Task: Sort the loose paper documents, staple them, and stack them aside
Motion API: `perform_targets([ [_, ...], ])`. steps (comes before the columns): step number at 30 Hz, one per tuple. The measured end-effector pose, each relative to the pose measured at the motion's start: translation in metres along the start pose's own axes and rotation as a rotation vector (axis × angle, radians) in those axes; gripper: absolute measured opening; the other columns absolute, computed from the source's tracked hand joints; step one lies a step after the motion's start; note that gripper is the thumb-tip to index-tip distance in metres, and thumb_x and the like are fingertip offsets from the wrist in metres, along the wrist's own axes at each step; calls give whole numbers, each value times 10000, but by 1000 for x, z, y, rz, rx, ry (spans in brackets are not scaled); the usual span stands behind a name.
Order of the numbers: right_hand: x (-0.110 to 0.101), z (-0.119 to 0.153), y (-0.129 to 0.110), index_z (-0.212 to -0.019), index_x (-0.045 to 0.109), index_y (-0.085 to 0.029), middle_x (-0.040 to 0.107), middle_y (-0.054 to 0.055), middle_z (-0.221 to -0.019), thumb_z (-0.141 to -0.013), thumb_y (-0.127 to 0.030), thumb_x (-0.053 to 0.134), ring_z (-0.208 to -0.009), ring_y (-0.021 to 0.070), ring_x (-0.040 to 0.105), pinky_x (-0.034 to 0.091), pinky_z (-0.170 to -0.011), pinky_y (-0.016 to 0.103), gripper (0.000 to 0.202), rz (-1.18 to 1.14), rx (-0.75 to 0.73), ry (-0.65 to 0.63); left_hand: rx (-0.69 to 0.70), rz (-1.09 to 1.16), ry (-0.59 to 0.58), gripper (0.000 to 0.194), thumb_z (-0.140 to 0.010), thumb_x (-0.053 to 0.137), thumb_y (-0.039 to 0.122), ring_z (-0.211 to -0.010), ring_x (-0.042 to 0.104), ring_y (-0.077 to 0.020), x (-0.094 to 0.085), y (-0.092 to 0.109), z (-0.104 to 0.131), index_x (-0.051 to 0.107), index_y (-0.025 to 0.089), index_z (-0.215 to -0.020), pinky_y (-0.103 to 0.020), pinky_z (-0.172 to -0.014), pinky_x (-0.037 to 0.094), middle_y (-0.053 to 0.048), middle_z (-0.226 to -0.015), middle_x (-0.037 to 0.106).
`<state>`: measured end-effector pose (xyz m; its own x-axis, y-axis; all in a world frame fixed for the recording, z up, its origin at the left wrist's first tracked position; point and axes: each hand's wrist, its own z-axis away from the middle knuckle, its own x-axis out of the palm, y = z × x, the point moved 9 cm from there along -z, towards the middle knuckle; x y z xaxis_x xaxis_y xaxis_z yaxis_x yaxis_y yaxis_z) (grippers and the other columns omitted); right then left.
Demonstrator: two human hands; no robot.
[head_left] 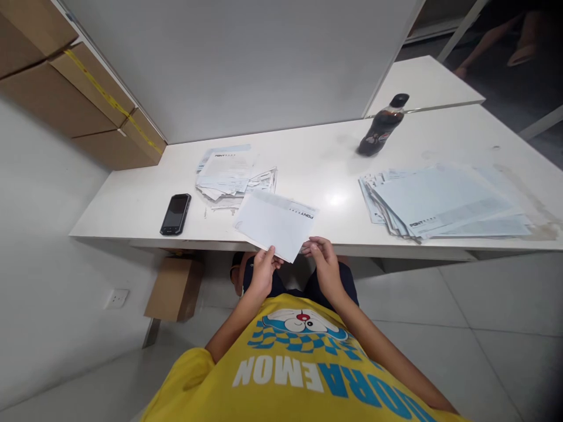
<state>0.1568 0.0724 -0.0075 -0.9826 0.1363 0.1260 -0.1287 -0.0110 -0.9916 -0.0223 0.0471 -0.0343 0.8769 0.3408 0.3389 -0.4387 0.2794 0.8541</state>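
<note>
A white sheet (276,224) is pinched by its near edge at the table's (132,199) front rim, the left hand (263,271) at seven o'clock of it, the right hand (323,258) at five, apparently so it stays flat and square. Folded sheets (231,176) are piled at eleven o'clock, flat ones (440,202) at three; a phone (176,214) and a bottle (382,128) are kept well apart.
</note>
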Motion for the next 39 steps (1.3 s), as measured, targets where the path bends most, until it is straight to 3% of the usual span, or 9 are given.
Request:
perform_targets([
  [3, 12, 3, 4, -1053, 573, -229, 691, 68, -976, -797, -567, 610, -871, 221, 641, 544, -774, 366, 427, -30, 71, -75, 25, -61, -36, 427, -707, 751, 549, -599, 551, -113, 9, -3, 8, 633, 180, -886, -237, -554, 411, 8, -686, 600],
  [8, -1, -5, 1, -930, 640, -193, 728, 83, -959, -730, -556, 678, -870, 246, 650, 533, -792, 408, 416, -16, 102, 10, 99, -183, -128, 387, -778, 663, 569, -692, 604, -159, 19, -2, 13, 635, 193, -864, -277, -657, 472, -21, -735, 634],
  [13, -43, -32, -44, -863, 674, -187, 732, 59, -849, -699, -474, 718, -834, 252, 659, 521, -796, 421, 334, 122, -6, 129, 465, -202, 104, 415, -796, 634, 563, -941, 628, -174, -11, 67, -14, 561, 241, -1048, -304, -852, 495, -42, -1014, 658],
  [16, -55, -49, -69, -885, 678, -192, 724, 47, -844, -720, -407, 707, -851, 259, 661, 518, -793, 409, 272, 227, -99, 137, 610, -320, 98, 359, -772, 677, 500, -926, 619, -179, -14, 106, -33, 564, 229, -978, -320, -871, 487, -37, -943, 646],
  [18, -53, -56, -71, -937, 673, -202, 723, 48, -902, -745, -392, 686, -909, 263, 657, 505, -839, 417, 271, 253, -155, 109, 641, -419, 60, 297, -743, 711, 441, -870, 608, -177, -11, 116, -44, 574, 222, -891, -318, -850, 483, -19, -847, 622],
  [24, -40, -62, -28, -1001, 587, -223, 686, 57, -1003, -752, -416, 680, -990, 233, 629, 491, -894, 400, 329, 66, -175, 41, 584, -517, -61, 256, -773, 684, 349, -942, 623, -187, 0, 98, -55, 597, 210, -969, -307, -874, 476, -38, -936, 657],
  [28, -46, -59, -20, -994, 581, -235, 686, 50, -990, -763, -418, 675, -992, 226, 627, 492, -903, 387, 309, 7, -175, 37, 542, -533, -100, 237, -820, 646, 345, -976, 630, -197, 3, 82, -52, 605, 215, -1014, -326, -908, 473, -51, -979, 676],
  [35, -66, -41, -25, -1022, 636, -237, 713, 67, -1034, -792, -421, 633, -996, 255, 644, 514, -872, 382, 295, 130, -81, -39, 480, -469, -121, 345, -833, 631, 444, -961, 640, -198, -5, 68, -25, 592, 205, -1078, -325, -883, 494, -58, -1012, 676],
  [39, -90, -19, 0, -1024, 654, -235, 721, 56, -1004, -774, -377, 629, -960, 257, 652, 524, -848, 377, 288, 297, 81, -118, 559, -462, -104, 268, -916, 536, 434, -860, 640, -177, -5, 81, -6, 574, 206, -1051, -319, -809, 514, -48, -922, 660],
])
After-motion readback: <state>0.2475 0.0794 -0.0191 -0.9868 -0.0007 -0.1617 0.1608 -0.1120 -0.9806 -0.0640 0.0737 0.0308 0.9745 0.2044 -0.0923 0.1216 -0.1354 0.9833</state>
